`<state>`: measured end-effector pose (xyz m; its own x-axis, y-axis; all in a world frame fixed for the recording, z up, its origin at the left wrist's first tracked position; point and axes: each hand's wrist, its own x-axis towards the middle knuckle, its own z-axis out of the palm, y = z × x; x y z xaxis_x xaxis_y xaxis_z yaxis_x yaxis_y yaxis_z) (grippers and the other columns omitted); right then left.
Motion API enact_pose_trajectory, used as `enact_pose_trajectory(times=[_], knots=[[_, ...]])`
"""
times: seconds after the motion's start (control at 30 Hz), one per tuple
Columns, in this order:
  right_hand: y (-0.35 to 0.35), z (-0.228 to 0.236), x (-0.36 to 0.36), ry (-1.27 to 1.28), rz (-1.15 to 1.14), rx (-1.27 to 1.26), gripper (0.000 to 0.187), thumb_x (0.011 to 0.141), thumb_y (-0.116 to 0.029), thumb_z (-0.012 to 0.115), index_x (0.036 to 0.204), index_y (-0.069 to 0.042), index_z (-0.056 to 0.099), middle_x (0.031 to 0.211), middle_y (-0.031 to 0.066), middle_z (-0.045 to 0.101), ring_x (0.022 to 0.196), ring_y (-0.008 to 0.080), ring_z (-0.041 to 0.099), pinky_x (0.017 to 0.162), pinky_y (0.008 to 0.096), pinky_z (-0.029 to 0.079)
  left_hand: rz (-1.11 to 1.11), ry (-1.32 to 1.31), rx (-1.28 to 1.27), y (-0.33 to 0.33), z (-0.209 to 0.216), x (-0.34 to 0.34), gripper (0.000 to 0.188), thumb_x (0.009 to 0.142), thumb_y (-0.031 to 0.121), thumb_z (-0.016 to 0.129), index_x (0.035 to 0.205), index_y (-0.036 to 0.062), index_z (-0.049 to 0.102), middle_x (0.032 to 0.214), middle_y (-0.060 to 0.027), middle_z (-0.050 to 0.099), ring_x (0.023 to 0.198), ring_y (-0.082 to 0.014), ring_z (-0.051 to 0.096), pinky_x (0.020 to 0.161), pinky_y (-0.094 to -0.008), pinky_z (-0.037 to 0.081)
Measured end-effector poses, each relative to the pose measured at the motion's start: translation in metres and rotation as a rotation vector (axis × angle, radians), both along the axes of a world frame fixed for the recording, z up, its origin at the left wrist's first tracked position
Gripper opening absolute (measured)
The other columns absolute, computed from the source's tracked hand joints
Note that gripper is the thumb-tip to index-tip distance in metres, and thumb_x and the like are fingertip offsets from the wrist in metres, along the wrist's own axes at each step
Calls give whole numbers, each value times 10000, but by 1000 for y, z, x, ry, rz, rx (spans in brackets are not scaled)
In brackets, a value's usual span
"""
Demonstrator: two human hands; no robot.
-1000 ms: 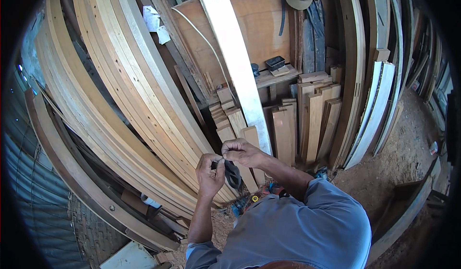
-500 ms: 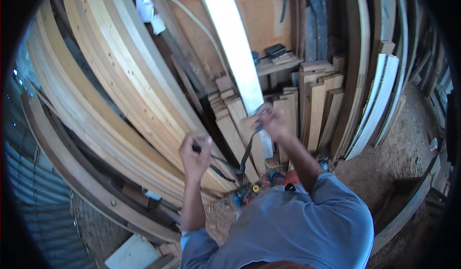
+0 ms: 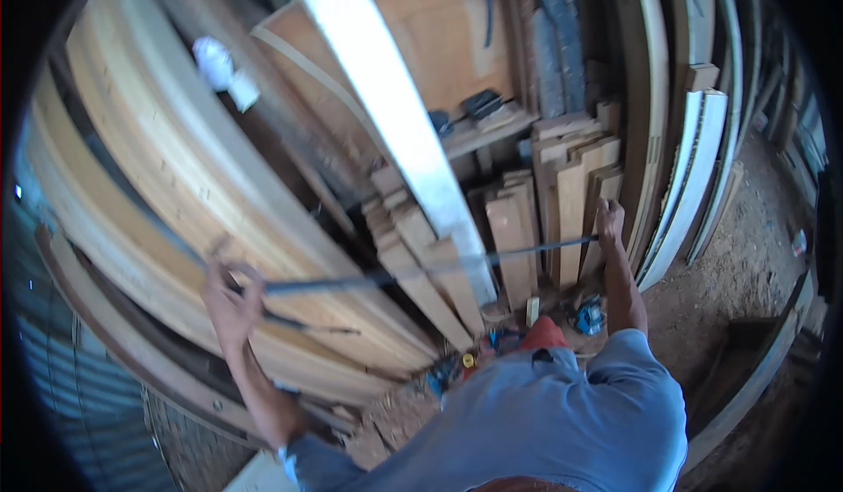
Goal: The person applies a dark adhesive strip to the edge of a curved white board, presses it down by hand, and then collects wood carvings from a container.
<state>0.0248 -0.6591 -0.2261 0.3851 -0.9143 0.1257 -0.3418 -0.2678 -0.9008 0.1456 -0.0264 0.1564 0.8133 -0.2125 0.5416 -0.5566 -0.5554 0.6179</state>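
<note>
A long dark strap [image 3: 342,283] is stretched taut across in front of me, running from one hand to the other. At the left my left hand [image 3: 234,306] pinches one end of it, and a short loose tail dangles below and to the right of these fingers. Its fingers are somewhat blurred. My right hand [image 3: 610,221] is closed in a fist around the other end, higher up at the right. The strap passes in front of a leaning white board [image 3: 386,88] and several short wooden boards [image 3: 452,285]. The exact kind of strap is unclear.
Long timber planks [image 3: 189,171] lean at the left, with more stacked short boards [image 3: 571,220] ahead. White-edged panels [image 3: 689,189] lean at the right. Near my feet sit a blue power tool [image 3: 588,316] and a yellow round item [image 3: 468,361]. A shelf [image 3: 487,132] bears a dark box.
My hands have moved far apart, the left going left and the right going right. The strap, slack and drooping before, is now pulled straight between them.
</note>
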Motion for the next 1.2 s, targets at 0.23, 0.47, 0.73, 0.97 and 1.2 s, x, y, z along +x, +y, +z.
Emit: enact_pose_trajectory(times=[0.23,0.47,0.73,0.97,1.2], knots=[[-55,8,38,-123,81,15,254,916,-182,588,871,61,647,742,155,648,715,187,604,668,366,481,-418,513,1134,-126,-118,46,336,745,352,804,950,98,723,896,-161,707,922,-354,670,810,-431,525],[-124,62,100,218,491,77,281,882,-261,588,932,1,673,899,239,685,900,367,682,770,449,511,-51,-89,621,-277,-86,117,123,808,68,630,884,23,545,749,-248,624,760,-446,637,665,-524,499],[-211,140,189,49,587,-225,207,859,-199,587,931,-22,669,908,231,680,891,403,667,753,474,509,203,-293,787,-365,-68,234,225,859,118,605,1026,-34,616,1368,-310,465,1321,-452,397,1086,-539,313],[-239,248,255,16,384,-346,262,887,-200,569,1096,-60,640,950,237,684,952,440,644,828,523,491,289,-31,952,-393,-107,310,361,879,210,583,1127,-47,627,1537,-358,214,1446,-507,181,1196,-547,166],[-210,287,319,-87,742,-660,447,917,-194,556,1337,-43,524,1180,276,628,1141,418,588,984,472,473,288,-36,949,-403,-152,324,386,845,193,644,1149,-42,609,1499,-470,64,1413,-613,105,1186,-575,167]])
